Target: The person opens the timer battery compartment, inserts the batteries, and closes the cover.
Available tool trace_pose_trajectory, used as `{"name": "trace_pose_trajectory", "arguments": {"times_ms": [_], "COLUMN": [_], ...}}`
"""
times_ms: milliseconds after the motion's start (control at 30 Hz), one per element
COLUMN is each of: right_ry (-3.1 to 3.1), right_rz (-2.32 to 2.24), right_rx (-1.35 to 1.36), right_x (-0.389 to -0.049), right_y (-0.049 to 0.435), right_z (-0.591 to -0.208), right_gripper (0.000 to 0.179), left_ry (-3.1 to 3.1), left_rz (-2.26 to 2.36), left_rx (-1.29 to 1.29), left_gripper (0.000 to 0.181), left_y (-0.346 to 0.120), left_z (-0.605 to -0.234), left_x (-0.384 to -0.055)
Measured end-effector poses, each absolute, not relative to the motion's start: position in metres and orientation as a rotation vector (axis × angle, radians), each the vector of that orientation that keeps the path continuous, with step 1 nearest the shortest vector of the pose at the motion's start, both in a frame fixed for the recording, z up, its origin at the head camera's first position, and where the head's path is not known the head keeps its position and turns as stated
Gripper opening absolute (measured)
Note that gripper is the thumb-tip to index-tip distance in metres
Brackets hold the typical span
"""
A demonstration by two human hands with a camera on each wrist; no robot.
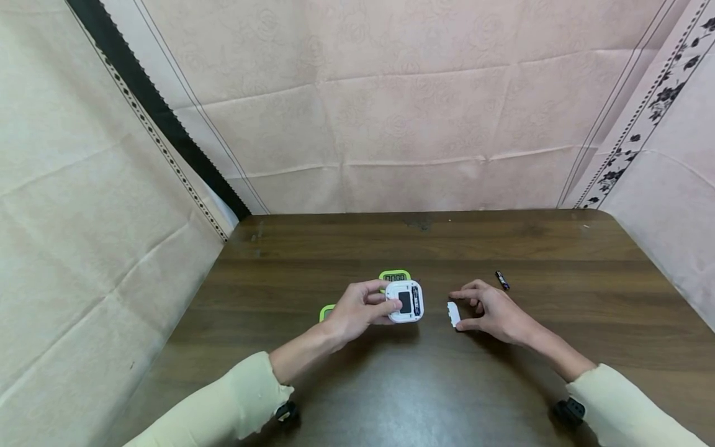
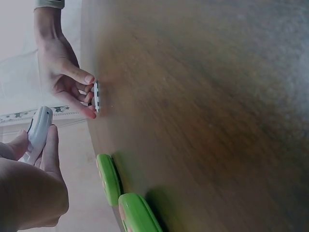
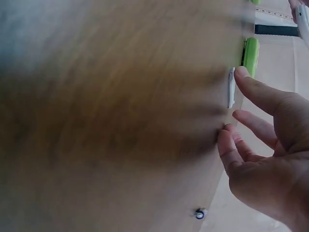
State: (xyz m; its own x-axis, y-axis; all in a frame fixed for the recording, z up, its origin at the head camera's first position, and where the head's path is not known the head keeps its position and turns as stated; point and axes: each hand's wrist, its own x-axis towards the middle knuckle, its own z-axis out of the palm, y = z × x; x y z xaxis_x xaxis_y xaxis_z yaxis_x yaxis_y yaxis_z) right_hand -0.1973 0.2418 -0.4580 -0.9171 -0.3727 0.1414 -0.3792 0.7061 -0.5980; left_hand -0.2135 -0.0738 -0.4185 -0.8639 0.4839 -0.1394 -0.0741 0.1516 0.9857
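Note:
My left hand (image 1: 363,308) holds a white digital timer (image 1: 406,315) above the table, thumb on top and fingers beneath. Its upward side shows a dark rectangle and a slot with what looks like a black battery in it. A small white battery cover (image 1: 453,315) lies on the table between the thumb and index finger of my right hand (image 1: 499,313). In the right wrist view the thumb touches one end of the cover (image 3: 231,89), while the index fingertip sits slightly apart from the other end. Beyond this hand lies a loose black battery (image 1: 503,280).
A green timer (image 1: 395,272) with a display lies partly behind the white one. Another green timer (image 1: 326,311) is mostly hidden by my left hand. The brown wooden table (image 1: 424,397) meets pale cloth (image 1: 402,124) at its back and sides.

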Motion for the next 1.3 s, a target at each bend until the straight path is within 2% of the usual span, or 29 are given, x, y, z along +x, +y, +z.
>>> {"name": "trace_pose_trajectory", "arguments": {"times_ms": [333,767,1033,1300], "right_ry": [-2.903,-2.838,-2.705,-2.502], "right_rz": [1.049,1.310,1.621,2.081], "right_rx": [0.610,0.683,0.515,0.315], "right_x": [-0.199,-0.202,-0.197,-0.188], "right_y": [0.242,0.240,0.232,0.214], "right_z": [-0.461,-0.459,-0.456,-0.438], "right_gripper": [0.044,0.050,0.030,0.038], "left_ry": [2.014,1.990,1.977,1.983], "left_rz": [1.749,1.758,1.783,1.783], "left_rx": [0.396,0.373,0.360,0.371], "left_gripper": [0.038,0.036,0.035,0.034], "left_y": [-0.073,-0.074,-0.072,-0.071], "left_z": [-0.415,-0.422,-0.426,-0.427], "left_x": [-0.214,-0.213,-0.214,-0.214]}}
